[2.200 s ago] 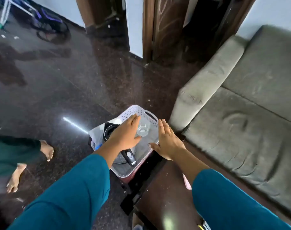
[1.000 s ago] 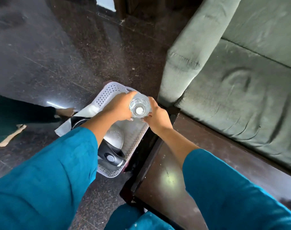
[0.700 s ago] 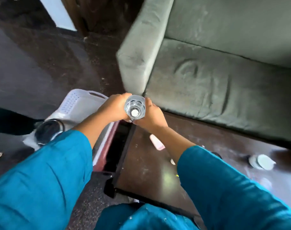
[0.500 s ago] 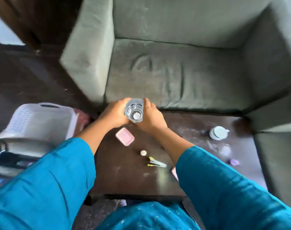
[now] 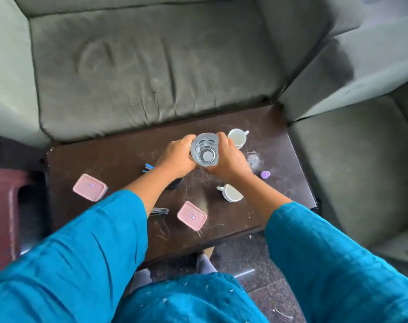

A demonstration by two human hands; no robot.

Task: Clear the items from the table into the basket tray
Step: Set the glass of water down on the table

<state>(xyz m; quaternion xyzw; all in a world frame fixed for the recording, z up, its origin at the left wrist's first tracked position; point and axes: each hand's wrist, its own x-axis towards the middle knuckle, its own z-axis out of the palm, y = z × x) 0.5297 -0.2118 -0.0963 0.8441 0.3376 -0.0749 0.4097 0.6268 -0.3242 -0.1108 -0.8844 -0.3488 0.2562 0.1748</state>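
Gripping a clear glass [image 5: 205,150] from both sides: left hand [image 5: 177,157] curled round one wall, right hand [image 5: 228,159] curled round the other, mouth up, over the middle of a dark table [image 5: 100,159]. Cannot tell whether standing on the top or lifted off it. Nearest, on the camera side of the glass: a pink box [image 5: 191,215], and near-left of the glass a small stapler [image 5: 159,211]. Closer to the glass, near-right: a white cup [image 5: 232,193] tipped on its side. Well left of the glass: a second pink box [image 5: 90,187]. Left of the glass, beside the left wrist: a small blue item [image 5: 147,167], too blurred to name. Right of the glass: a purple cap [image 5: 265,174]. Just far-right of the glass, behind the right hand: another white cup [image 5: 238,137], upright. Beyond the glass: a grey sofa [image 5: 151,66].
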